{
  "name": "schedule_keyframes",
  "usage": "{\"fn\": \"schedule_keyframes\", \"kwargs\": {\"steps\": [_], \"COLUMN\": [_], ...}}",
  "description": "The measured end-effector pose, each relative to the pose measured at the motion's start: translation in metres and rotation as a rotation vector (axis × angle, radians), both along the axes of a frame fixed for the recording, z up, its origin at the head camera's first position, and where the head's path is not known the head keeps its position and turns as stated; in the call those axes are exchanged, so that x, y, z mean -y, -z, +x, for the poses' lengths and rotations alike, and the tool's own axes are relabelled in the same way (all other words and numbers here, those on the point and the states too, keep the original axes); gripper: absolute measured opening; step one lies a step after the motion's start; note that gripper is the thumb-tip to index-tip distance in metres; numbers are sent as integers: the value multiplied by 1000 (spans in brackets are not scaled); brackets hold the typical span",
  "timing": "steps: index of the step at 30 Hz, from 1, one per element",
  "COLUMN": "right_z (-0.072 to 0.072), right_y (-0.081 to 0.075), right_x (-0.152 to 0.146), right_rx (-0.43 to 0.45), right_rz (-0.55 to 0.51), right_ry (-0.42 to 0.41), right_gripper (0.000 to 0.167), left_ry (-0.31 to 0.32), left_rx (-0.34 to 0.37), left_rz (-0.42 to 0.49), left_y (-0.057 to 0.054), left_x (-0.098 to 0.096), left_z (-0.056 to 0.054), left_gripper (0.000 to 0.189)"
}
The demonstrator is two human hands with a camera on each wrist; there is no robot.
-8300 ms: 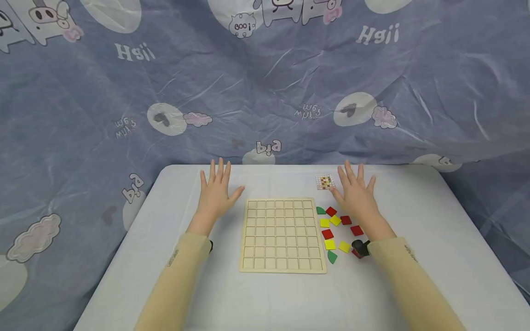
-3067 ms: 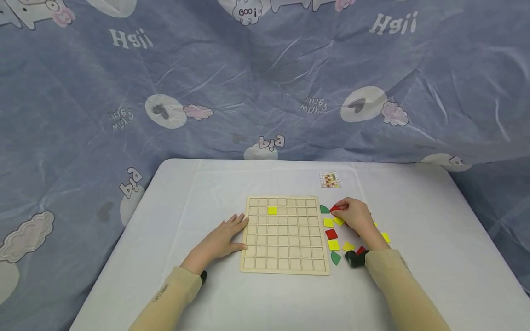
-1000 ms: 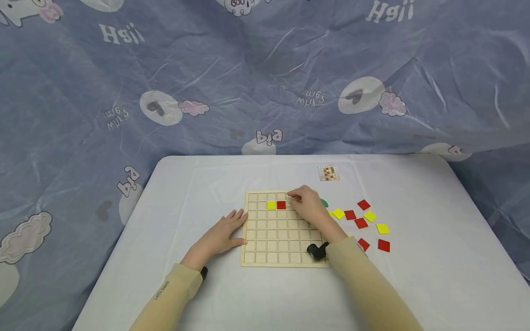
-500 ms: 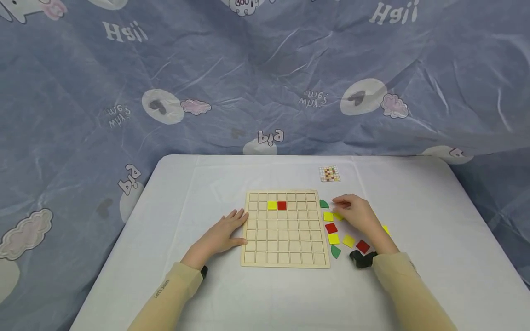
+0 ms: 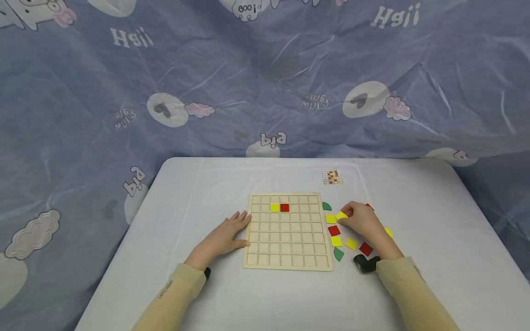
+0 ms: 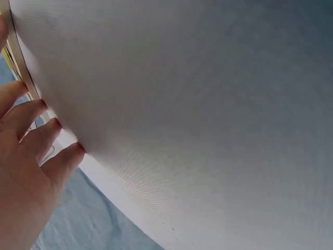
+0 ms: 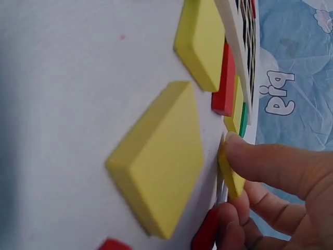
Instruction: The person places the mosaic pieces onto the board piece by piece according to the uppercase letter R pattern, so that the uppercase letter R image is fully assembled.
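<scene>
My right hand [image 5: 364,223] pinches a yellow square tile [image 5: 341,215] between thumb and fingers at the right of the board. In the right wrist view this yellow tile [image 7: 232,174] is tilted on edge, close over the table. My left hand [image 5: 223,236] rests with extended fingers along the left edge of the wooden grid board [image 5: 285,271]; the left wrist view shows its fingertips right at that edge. In the second row from the back, a yellow tile [image 5: 275,208] and a red tile [image 5: 284,208] lie side by side in their cells.
Loose tiles lie right of the board: two green quarter-round pieces [image 5: 326,206], several yellow squares [image 5: 336,241] and red squares [image 5: 366,249], some partly hidden by my right hand. A small printed pattern card [image 5: 332,176] lies behind them. A patterned curtain hangs beyond the table.
Earlier, a yellow and then a red tile came onto the board. My right hand has since returned to the loose tiles and taken hold of a yellow one. The left hand stays at the board's edge.
</scene>
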State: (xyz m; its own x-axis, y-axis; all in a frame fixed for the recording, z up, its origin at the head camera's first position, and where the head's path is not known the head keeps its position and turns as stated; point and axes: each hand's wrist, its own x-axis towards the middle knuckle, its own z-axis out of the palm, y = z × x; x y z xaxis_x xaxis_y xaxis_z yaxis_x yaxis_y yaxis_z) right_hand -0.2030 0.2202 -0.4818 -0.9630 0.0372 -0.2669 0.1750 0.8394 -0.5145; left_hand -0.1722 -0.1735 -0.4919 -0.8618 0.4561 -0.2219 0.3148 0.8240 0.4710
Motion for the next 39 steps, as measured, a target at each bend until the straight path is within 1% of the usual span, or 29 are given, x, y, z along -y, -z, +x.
{"fn": "schedule_keyframes", "kwargs": {"steps": [4, 9, 12, 15, 20, 22, 25, 30, 34, 39], "right_z": [-1, -7, -14, -20, -26, -29, -33, -35, -36, -35], "right_y": [-3, -11, -16, -17, -11, -9, -7, -4, -1, 3], "right_x": [1, 13, 26, 45, 78, 87, 95, 100, 101, 103], "right_rx": [-16, -112, -152, -175, -198, -207, -206, -192, -184, -219], "right_rz": [-37, -81, -125, -178, -247, -254, -250, -183, -157, -144], "right_ry": [-4, -33, -72, -115, -154, -168, -180, -193, -196, -227], "right_gripper": [32, 21, 19, 19, 18, 17, 15, 13, 13, 15], "left_ry": [6, -2, -7, -11, -15, -11, -2, 2, -3, -7], "left_rx": [-2, 2, -3, -3, -1, -1, -1, -1, 2, -6], "left_rz": [-8, -31, -33, -30, -17, -19, -19, -21, -29, -28], "left_y": [2, 3, 4, 4, 2, 3, 3, 3, 4, 5], "left_x": [-1, -1, -1, 0, -1, -1, -1, -1, -1, -1], "left_z": [0, -1, -1, 0, 1, 1, 0, 0, 0, 0], "left_gripper": [81, 82, 82, 82, 82, 82, 82, 83, 83, 83]}}
